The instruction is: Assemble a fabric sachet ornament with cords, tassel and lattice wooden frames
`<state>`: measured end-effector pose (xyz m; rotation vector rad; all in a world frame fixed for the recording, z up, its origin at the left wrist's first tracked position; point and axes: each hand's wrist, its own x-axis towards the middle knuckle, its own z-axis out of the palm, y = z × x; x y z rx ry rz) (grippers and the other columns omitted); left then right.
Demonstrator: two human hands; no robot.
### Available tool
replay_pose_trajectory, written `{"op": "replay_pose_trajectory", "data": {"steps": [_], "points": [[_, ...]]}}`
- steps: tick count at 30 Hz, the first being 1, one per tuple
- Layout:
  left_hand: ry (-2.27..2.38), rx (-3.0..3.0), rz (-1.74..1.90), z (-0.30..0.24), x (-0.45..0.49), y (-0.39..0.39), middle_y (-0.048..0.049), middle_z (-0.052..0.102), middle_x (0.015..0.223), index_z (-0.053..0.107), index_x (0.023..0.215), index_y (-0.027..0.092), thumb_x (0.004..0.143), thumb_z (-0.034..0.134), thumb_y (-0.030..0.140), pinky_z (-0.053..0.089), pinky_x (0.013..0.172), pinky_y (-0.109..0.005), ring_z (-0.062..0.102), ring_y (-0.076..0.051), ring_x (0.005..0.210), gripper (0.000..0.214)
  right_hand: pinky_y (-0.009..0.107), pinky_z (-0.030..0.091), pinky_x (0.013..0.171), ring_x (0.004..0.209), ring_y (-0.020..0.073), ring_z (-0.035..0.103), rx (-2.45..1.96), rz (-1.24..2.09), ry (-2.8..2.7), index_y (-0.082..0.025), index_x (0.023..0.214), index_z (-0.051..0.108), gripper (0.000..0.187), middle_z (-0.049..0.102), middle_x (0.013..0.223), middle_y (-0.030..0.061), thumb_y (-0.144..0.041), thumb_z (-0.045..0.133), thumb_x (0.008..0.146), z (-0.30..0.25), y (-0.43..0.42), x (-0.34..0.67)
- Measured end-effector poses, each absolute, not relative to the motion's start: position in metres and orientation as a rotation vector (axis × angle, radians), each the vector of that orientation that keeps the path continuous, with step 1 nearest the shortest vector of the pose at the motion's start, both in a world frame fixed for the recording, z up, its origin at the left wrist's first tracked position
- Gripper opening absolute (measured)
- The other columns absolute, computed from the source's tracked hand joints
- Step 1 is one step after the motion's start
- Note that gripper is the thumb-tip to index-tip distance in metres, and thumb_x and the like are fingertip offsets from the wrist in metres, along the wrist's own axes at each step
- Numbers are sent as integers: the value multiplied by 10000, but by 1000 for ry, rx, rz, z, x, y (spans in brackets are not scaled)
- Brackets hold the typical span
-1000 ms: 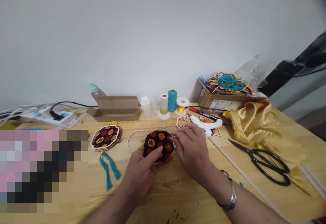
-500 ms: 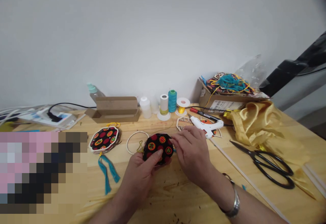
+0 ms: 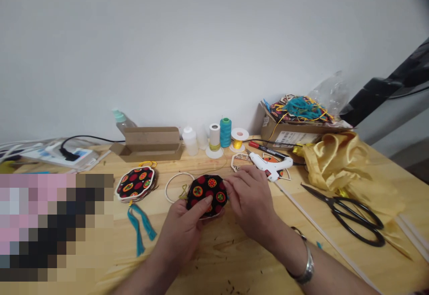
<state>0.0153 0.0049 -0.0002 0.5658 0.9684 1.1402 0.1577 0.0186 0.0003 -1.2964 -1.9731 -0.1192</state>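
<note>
My left hand (image 3: pixel 186 228) is closed around a rounded disc covered in black floral fabric (image 3: pixel 212 183), its thumb pressed on the front face. At the disc's right edge, the fingertips of my right hand (image 3: pixel 251 196) are pinched together; their tips hide the bit of edge they grip. A gold-coloured cord piece (image 3: pixel 182 191) shows above my left knuckles. Behind the disc lies a thin pale hoop (image 3: pixel 166 189). To the left rests a stack of similar floral fabric pieces in pale frames (image 3: pixel 136 183), with a teal tassel (image 3: pixel 136 232) hanging toward me.
Behind my right hand lies a white glue gun (image 3: pixel 273 166). Black scissors (image 3: pixel 355 217) and gold cloth (image 3: pixel 330 156) are at right. Along the wall stand an open cardboard box (image 3: pixel 152 149), a white bottle (image 3: pixel 191 142), a teal thread spool (image 3: pixel 225 133) and a filled carton (image 3: pixel 298 129).
The whole view has shifted slightly, so things sit a little further left. Both hands keep the same hold on the fabric-covered disc.
</note>
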Motion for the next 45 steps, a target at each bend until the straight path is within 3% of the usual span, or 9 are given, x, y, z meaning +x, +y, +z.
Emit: {"op": "replay_pose_trajectory", "data": {"steps": [9,15,20,28,45], "points": [[939,526,1113,-2,10,7,-85,713,804,699,823,96,656,717,168,556,645,-313,645,-164,663,183,306,394,685,732,172,500,-1389,289,-1799,-179,664,607,229,588,660,34,-206,486,856,-7,30,165],[918,509,1041,0,8,8,-88,707,784,689,822,92,666,701,136,554,617,-333,631,-162,628,163,305,418,714,781,170,541,-1352,462,-1711,-190,809,648,177,638,759,32,-240,487,864,-11,34,166],[967,588,956,-2,8,2,-92,704,784,680,847,107,662,700,171,532,575,-316,628,-179,642,197,335,421,778,833,178,526,-1223,293,-1778,-185,839,651,113,642,802,42,-199,540,832,-6,30,165],[993,654,917,-3,12,0,-59,671,684,660,853,105,646,693,179,506,597,-304,612,-178,626,223,371,375,813,874,201,473,-1121,-98,-2060,-179,849,661,156,641,783,38,-186,506,857,2,17,160],[1055,752,838,-3,17,-3,16,638,598,632,697,122,646,657,128,457,549,-203,550,-101,554,58,411,335,816,906,232,465,-1044,-348,-2289,-119,862,623,153,617,793,63,-146,473,858,0,16,163]]}}
